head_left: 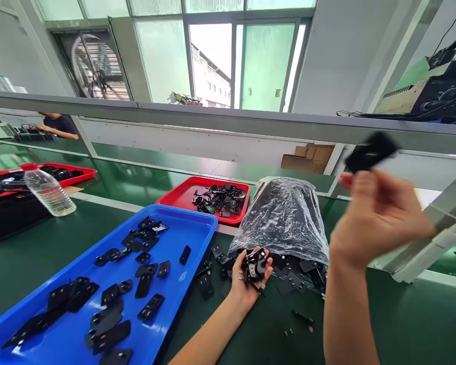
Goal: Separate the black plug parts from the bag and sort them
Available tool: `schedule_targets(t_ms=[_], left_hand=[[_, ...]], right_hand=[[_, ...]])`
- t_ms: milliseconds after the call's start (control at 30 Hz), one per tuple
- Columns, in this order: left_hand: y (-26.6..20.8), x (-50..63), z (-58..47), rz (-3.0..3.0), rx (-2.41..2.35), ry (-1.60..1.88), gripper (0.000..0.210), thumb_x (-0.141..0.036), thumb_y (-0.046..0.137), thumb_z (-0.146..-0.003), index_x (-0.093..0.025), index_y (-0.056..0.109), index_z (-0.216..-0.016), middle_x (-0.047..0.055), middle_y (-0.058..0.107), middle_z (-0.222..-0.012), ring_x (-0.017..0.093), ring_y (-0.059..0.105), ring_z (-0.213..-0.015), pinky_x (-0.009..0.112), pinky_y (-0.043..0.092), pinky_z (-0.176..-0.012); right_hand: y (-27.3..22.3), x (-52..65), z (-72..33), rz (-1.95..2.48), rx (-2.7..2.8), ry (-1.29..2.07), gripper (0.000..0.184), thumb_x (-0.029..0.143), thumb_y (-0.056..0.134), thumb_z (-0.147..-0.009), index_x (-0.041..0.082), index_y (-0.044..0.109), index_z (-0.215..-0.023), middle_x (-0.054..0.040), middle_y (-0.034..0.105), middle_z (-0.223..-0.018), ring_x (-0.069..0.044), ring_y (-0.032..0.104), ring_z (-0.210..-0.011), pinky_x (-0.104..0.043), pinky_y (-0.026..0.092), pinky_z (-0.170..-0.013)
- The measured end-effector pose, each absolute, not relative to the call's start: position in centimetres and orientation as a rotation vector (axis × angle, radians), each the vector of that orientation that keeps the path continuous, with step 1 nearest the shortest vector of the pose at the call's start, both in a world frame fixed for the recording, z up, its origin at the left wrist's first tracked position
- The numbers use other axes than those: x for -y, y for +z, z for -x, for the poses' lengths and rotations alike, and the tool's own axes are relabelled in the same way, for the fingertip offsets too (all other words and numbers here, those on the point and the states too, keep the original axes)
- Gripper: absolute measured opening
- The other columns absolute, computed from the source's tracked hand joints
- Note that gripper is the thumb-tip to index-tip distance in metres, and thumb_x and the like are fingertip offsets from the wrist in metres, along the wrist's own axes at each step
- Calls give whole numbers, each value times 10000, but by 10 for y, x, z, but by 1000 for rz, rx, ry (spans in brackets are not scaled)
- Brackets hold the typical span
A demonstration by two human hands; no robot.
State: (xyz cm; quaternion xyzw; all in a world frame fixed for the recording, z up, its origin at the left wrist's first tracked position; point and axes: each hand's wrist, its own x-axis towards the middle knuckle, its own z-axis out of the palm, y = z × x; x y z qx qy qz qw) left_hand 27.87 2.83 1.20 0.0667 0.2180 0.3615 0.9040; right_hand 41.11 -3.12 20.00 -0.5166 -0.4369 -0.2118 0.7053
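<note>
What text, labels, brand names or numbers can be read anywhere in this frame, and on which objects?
None can be read.
Water bottle: no label shows.
Cardboard boxes: no print can be made out.
Machine on the upper shelf: markings too blurred to read.
Black part in the right hand: motion-blurred.
Black parts in the left hand and blue tray: no lettering visible.

Bright daylight floods from the windows [213, 56], edges bend, and the raised right hand [376, 213] looks motion-blurred.
</note>
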Motion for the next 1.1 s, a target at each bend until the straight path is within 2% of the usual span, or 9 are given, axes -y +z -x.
schedule_targets(t_ms=[100,233,300,367,500,600,767,867,1100], left_hand=[[10,-29,-279,-142,-442,751,427,-333,525,-884,-141,492,-1265,119,704,-1038,248,698,-886,325,564,-722],[12,-27,-278,-133,-428,730,433,-347,520,-888,-136,494,-1266,118,708,-1019,247,701,-864,324,562,-711],[14,-25,-278,-131,-428,719,440,-355,525,-886,-132,499,-1264,121,710,-1014,248,702,-854,322,562,-701],[15,-24,-278,-134,-433,707,440,-361,528,-885,-130,507,-1259,125,709,-1019,248,702,-855,320,562,-699],[17,-22,-280,-155,-448,663,395,-368,506,-898,-133,542,-1214,125,711,-1021,252,702,-878,327,568,-711],[17,-21,-281,-182,-476,606,379,-375,488,-910,-116,568,-1175,133,723,-954,259,710,-850,334,575,-680],[15,-21,-285,-215,-539,549,376,-381,454,-928,-66,589,-1082,154,733,-893,265,719,-805,328,582,-611],[13,-20,-287,-231,-554,544,352,-378,462,-926,-81,591,-1065,149,735,-883,273,720,-814,334,587,-612],[17,-17,-286,-252,-507,542,406,-370,473,-917,-129,543,-1237,137,724,-979,282,705,-914,301,581,-612]], right_hand=[[208,17,-387,1285,1187,-437,372,442,486,-912,179,661,-1108,-98,705,-963,-245,670,-880,-421,537,-799],[185,32,-385,1455,1372,-196,257,361,554,-880,186,726,-956,-57,743,-858,-211,689,-781,-324,534,-714],[164,42,-396,1549,1435,-80,250,353,553,-877,191,726,-958,-56,748,-870,-215,693,-784,-303,527,-671],[142,47,-411,1649,1561,57,259,340,536,-886,197,716,-1005,-64,745,-937,-226,692,-845,-313,527,-709],[104,41,-434,1742,1842,287,274,264,536,-884,207,682,-1108,-74,700,-1093,-238,640,-1026,-361,477,-903],[88,29,-436,1733,1961,397,302,182,548,-863,199,665,-1140,-73,652,-1176,-216,594,-1085,-326,449,-931],[79,17,-427,1812,2008,439,247,81,528,-826,157,713,-969,-75,676,-963,-228,582,-965,-326,427,-849],[79,19,-424,1841,1962,430,245,62,516,-810,151,712,-928,-79,666,-930,-221,580,-909,-321,409,-803],[85,21,-437,1841,1800,477,172,99,553,-762,182,692,-821,-29,641,-783,-176,571,-732,-286,389,-663]])
